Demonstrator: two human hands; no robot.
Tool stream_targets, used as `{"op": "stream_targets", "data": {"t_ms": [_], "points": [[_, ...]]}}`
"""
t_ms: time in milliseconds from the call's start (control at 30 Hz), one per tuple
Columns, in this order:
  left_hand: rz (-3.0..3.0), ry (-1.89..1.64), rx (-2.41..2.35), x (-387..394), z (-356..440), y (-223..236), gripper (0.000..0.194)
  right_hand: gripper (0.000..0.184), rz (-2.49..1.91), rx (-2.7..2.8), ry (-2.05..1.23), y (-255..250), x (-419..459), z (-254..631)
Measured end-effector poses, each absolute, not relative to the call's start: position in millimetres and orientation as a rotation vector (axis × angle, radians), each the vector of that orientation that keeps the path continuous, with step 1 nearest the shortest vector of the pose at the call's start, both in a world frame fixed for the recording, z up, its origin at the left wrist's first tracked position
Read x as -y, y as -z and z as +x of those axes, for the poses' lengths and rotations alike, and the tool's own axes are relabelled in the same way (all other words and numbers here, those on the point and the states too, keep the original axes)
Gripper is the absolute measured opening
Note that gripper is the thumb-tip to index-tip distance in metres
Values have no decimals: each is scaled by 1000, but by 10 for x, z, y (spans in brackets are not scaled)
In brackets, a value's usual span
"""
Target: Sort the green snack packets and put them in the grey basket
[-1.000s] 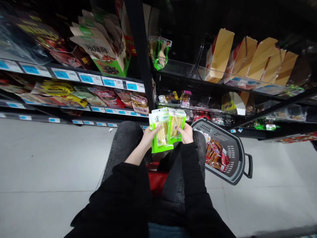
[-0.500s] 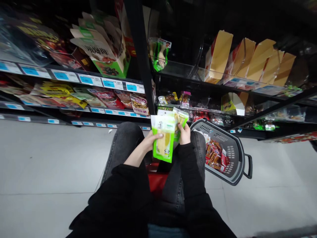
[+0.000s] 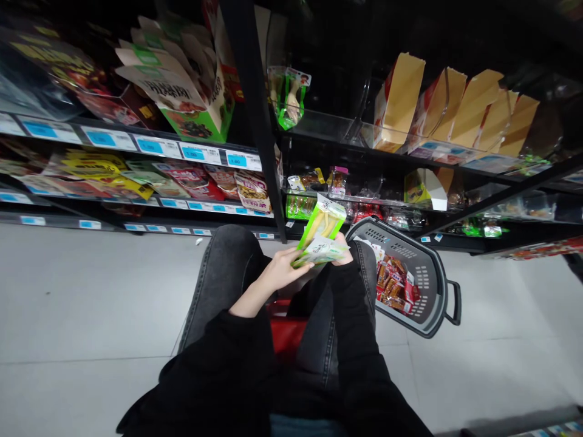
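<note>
I sit low in front of shop shelves, knees in grey jeans. My left hand [image 3: 285, 271] pinches a green and white snack packet [image 3: 320, 251] that lies nearly flat above my knees. My right hand [image 3: 342, 250] is mostly hidden behind that packet and grips a second green packet [image 3: 324, 221] tilted up toward the lower shelf. Both packets show pale yellow food through a clear window. More green packets of the same kind [image 3: 298, 206] lie on the low shelf just beyond.
A grey shopping basket [image 3: 430, 285] with red snack packs stands on the floor to my right. Shelves with blue price tags [image 3: 150, 145], snack bags and cardboard display boxes [image 3: 455, 109] fill the view ahead. A red stool [image 3: 285, 331] shows between my legs. Light floor tiles [image 3: 91, 291] spread left.
The two packets, held side by side and upright a second ago, are now stacked and tilted; the left packet has turned nearly flat, the right one points toward the shelf.
</note>
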State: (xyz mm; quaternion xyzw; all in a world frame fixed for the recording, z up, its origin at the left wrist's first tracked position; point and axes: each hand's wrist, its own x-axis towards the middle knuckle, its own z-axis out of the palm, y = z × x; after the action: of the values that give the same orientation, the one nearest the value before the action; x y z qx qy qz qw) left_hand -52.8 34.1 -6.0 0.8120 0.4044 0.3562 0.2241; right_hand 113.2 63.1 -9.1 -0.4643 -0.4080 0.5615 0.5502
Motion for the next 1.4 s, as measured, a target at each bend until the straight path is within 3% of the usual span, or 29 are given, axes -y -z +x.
{"op": "stream_targets", "data": {"t_ms": [267, 767, 1000, 1233, 1400], "points": [[2582, -1165, -974, -305, -536, 74, 25, 29, -995, 1113, -1506, 38, -600, 1248], [2531, -1283, -1008, -279, -481, 109, 21, 19, -956, 869, -1323, -2, -541, 1101], [2558, -1299, -999, -281, -464, 126, 20, 30, -1041, 812, -1375, -22, -535, 1049], [2465, -1247, -1151, -269, -450, 123, 17, 23, -1131, 813, -1303, -47, -516, 1053], [2444, -1303, -1095, -276, -434, 132, 16, 28, -1088, 851, -1301, -19, -552, 1065]]}}
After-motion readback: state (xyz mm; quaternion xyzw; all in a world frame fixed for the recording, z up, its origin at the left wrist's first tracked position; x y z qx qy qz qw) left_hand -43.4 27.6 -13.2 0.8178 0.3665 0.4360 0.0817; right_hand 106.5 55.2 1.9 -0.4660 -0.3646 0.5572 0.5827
